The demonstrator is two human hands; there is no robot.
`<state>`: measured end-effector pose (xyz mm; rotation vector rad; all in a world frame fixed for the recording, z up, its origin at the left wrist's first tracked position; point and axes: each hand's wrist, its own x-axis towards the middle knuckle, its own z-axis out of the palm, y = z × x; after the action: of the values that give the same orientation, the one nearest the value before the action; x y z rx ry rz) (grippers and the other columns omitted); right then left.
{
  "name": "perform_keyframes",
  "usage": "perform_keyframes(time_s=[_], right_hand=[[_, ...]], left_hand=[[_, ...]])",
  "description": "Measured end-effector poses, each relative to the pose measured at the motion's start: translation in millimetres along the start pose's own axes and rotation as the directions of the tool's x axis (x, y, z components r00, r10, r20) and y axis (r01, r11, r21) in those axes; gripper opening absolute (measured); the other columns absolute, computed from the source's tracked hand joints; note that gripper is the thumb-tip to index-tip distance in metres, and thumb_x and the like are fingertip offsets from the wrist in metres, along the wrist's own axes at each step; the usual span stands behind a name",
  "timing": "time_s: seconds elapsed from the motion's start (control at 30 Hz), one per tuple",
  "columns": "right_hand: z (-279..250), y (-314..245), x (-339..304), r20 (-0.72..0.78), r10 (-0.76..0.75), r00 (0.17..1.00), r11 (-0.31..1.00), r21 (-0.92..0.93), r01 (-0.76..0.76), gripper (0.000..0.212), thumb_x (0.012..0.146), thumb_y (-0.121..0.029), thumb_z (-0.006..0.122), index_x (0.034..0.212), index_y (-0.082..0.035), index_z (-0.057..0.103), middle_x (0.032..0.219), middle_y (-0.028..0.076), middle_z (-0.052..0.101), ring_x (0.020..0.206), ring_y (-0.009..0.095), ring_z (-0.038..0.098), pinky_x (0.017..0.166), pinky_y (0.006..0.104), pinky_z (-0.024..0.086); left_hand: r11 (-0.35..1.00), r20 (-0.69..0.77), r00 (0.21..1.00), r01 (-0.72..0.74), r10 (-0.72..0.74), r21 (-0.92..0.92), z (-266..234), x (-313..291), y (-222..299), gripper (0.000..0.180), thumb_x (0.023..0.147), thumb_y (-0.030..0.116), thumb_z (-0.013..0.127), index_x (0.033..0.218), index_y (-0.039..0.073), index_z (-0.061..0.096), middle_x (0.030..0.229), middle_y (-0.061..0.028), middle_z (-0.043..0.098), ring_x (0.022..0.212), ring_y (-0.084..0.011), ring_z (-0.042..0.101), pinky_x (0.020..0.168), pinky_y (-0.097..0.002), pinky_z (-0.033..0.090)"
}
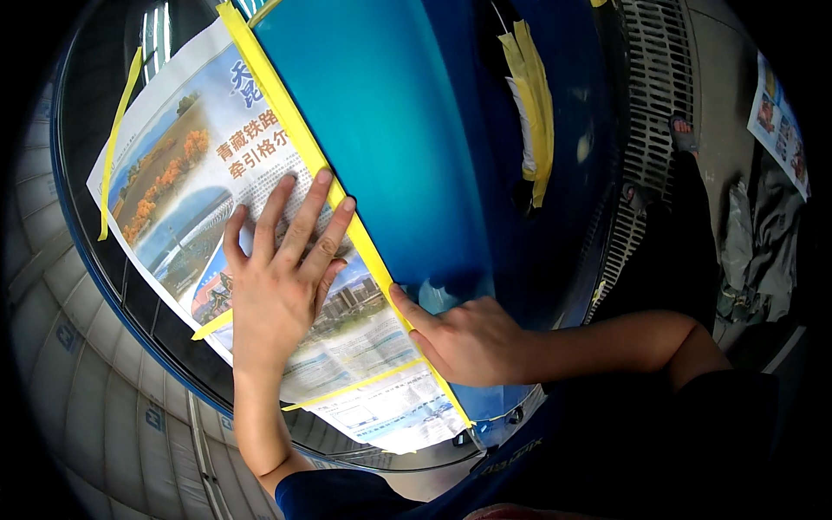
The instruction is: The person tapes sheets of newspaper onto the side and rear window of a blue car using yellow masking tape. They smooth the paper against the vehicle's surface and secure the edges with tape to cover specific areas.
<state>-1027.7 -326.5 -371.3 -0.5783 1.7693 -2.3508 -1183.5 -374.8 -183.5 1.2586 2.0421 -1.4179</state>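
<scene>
Both forearms come up from the lower edge as I watch. Left hand (276,276) lies flat on the newspaper (204,186), fingers spread, two fingertips reaching the yellow tape (299,130) along the sheet's edge. Right hand (464,336) rests lower down, fingers loosely together, thumb tip pressed on the same tape where paper meets the blue panel (394,139); it grips nothing. More short tape strips hold the sheet's other edges over dark glass. Farther right, a taped paper wad (530,108) sits on the panel, and beyond it a floor grate (650,113).
</scene>
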Motion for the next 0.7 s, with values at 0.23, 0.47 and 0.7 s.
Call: perform_keyframes(time_s=[0.23, 0.47, 0.7], right_hand=[[0.6, -3.5, 1.4, 0.024, 0.041, 0.999, 0.999, -0.028, -0.041, 0.062, 0.099, -0.018, 0.058, 0.147, 0.016, 0.04, 0.058, 0.015, 0.066, 0.04, 0.021, 0.062, 0.037, 0.0378, 0.048], [0.9, -6.1, 1.4, -0.03, 0.028, 0.999, 0.998, -0.057, -0.029, 0.061, 0.097, -0.017, 0.06, 0.145, 0.017, 0.043, 0.058, 0.016, 0.066, 0.04, 0.023, 0.062, 0.039, 0.0377, 0.049], [5.3, -7.1, 3.0, -0.143, 0.01, 0.99, 0.997, -0.071, -0.02, 0.057, 0.095, -0.016, 0.063, 0.143, 0.012, 0.049, 0.062, 0.018, 0.067, 0.044, 0.026, 0.065, 0.042, 0.0385, 0.051]], left_hand=[[0.999, 0.019, 1.0, 0.02, -0.019, -0.041, 6.9, -6.0, 5.9, 0.068, 0.088, 0.036, 0.068, 0.153, 0.028, 0.049, 0.165, 0.0026, 0.037, 0.146, -0.0292, 0.039, 0.116, -0.0569, 0.028], [0.998, 0.031, 0.998, 0.05, -0.049, -0.034, 23.2, -24.2, 22.9, 0.069, 0.091, 0.041, 0.064, 0.155, 0.027, 0.045, 0.166, 0.0044, 0.035, 0.15, -0.0275, 0.035, 0.116, -0.0582, 0.027], [0.999, 0.034, 0.998, 0.046, -0.046, -0.014, 36.6, -50.5, 45.0, 0.065, 0.093, 0.041, 0.063, 0.155, 0.029, 0.047, 0.165, 0.0078, 0.037, 0.147, -0.0231, 0.038, 0.116, -0.0566, 0.024]])
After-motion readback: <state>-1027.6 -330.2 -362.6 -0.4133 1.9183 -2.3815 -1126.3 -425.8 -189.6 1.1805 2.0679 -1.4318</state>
